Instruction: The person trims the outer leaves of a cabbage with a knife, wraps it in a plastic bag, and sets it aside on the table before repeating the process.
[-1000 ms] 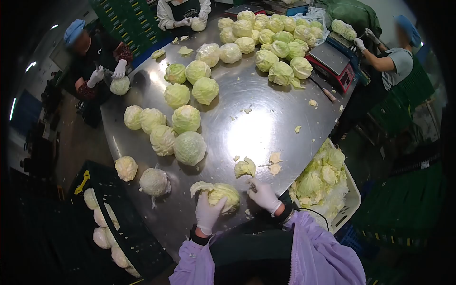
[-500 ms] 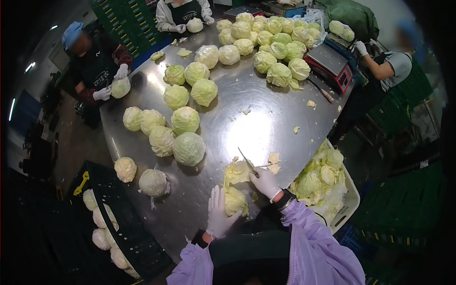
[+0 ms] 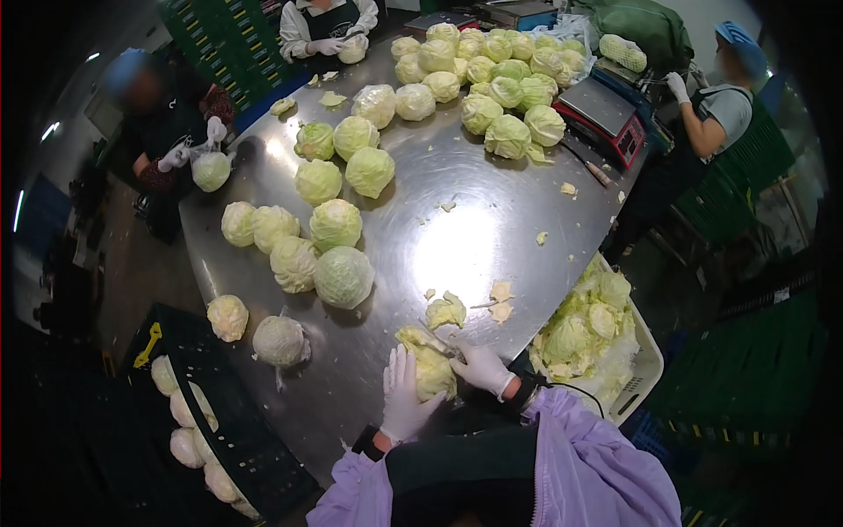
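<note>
In front of me on the metal table lies a pale green cabbage (image 3: pixel 435 373) with loosened outer leaves. My left hand (image 3: pixel 407 395), in a white glove, cups its left side, with the fingers stretched along it and the thumb by its lower edge. A knife (image 3: pixel 432 334) is gripped in my gloved right hand (image 3: pixel 485 367), at the cabbage's upper right. The blade lies close over the top leaves; part of the knife is hidden by the hand. Just beyond it rests a cut leaf piece (image 3: pixel 447 310), with pale scraps (image 3: pixel 500 301) to its right.
Several cabbages (image 3: pixel 342 277) stand left of centre, and a heap (image 3: pixel 509 92) fills the far side by a red scale (image 3: pixel 606 119). Another knife (image 3: pixel 587 165) lies nearby. A white crate (image 3: pixel 645 373) of leaves is at right, a dark crate (image 3: pixel 237 439) at left. Co-workers (image 3: pixel 167 123) stand around.
My right hand has brought the knife down and back onto the cabbage. A leaf piece now lies separate on the table. The person at left now holds a bagged cabbage by the bag's top.
</note>
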Demonstrator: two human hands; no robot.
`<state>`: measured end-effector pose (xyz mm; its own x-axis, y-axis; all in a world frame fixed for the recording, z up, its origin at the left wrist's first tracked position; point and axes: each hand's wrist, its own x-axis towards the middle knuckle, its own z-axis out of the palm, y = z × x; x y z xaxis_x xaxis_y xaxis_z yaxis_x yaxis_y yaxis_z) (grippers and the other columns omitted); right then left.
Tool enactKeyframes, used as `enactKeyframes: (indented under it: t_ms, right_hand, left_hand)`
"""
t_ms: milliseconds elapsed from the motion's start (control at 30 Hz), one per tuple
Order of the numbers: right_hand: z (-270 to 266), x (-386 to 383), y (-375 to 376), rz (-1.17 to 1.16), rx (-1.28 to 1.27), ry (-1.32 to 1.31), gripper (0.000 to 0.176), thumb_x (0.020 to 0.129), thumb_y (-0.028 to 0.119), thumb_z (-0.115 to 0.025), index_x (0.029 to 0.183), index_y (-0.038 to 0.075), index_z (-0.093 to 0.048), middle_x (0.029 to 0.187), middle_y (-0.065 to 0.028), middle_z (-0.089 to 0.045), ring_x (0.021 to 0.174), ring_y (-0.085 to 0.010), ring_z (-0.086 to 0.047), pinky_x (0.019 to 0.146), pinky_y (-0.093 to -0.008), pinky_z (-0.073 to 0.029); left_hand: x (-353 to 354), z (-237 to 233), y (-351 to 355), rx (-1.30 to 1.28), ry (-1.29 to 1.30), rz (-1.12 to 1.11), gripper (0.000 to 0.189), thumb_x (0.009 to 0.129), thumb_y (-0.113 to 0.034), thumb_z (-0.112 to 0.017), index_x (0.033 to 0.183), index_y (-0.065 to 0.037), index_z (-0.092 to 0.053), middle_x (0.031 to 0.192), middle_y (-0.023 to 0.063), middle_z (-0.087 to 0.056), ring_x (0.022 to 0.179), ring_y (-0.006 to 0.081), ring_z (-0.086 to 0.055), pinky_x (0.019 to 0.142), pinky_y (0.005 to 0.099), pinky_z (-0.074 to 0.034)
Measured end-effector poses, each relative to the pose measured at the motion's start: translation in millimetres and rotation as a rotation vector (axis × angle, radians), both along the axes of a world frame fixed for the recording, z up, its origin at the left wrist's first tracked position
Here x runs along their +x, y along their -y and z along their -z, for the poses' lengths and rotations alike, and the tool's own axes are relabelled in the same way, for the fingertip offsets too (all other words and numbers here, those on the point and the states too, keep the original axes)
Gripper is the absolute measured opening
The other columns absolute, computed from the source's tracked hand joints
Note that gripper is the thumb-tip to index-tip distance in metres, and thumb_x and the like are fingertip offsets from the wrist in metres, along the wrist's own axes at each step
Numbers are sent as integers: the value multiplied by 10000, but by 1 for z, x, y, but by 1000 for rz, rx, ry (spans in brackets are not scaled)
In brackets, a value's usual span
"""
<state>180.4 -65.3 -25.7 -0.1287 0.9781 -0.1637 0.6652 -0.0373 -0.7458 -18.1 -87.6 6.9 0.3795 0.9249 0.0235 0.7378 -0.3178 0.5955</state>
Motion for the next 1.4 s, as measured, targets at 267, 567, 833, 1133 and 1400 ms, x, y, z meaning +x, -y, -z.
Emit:
enactKeyframes:
  t_ms: [267, 567, 833, 1133, 1400]
  right_hand:
    - [-21, -5, -3, -35, 10, -63, 460, 836, 378, -613, 1126, 22, -586, 831, -236, -650, 773, -400, -638, 703, -471, -504]
    - [-20, -9, -5, 11, 110, 106, 320, 835, 239, -581, 1090, 50, -540, 729, -215, -630, 679, -410, -623, 622, -506, -496]
    - [17, 20, -16, 50, 172, 110, 177, 820, 192, -599, 931, 55, -589, 687, -193, -625, 641, -391, -617, 589, -471, -490]
    - [-19, 30, -19, 61, 211, 198, 414, 805, 382, -669, 1044, 52, -599, 915, -166, -629, 759, -366, -621, 677, -426, -504]
    - [-49, -25, -21, -357, -61, 68, 800, 692, 563, -726, 1291, 79, -510, 1054, -192, -644, 963, -361, -626, 804, -408, -495]
  left_hand:
    - [15, -6, 2, 49, -92, 47, 969, 674, -353, -780, 1394, 72, -290, 1461, 299, -250, 1368, 460, -213, 1092, 535, -204]
    - [5, -6, -2, 24, -52, 47, 952, 671, -344, -785, 1388, 65, -310, 1466, 303, -241, 1370, 455, -214, 1092, 521, -216]
    - [-39, -4, -10, -125, 178, 127, 856, 709, -256, -798, 1409, -59, -347, 1507, 263, -187, 1412, 414, -146, 1128, 459, -193]
    - [-82, 49, 13, -445, 827, -197, 823, 727, -196, -806, 1398, -63, -349, 1485, 208, -224, 1372, 324, -270, 1103, 388, -285]
    - [-48, 26, 0, -84, 443, -196, 805, 715, -238, -818, 1359, -26, -385, 1375, 175, -338, 1277, 319, -374, 1061, 381, -339]
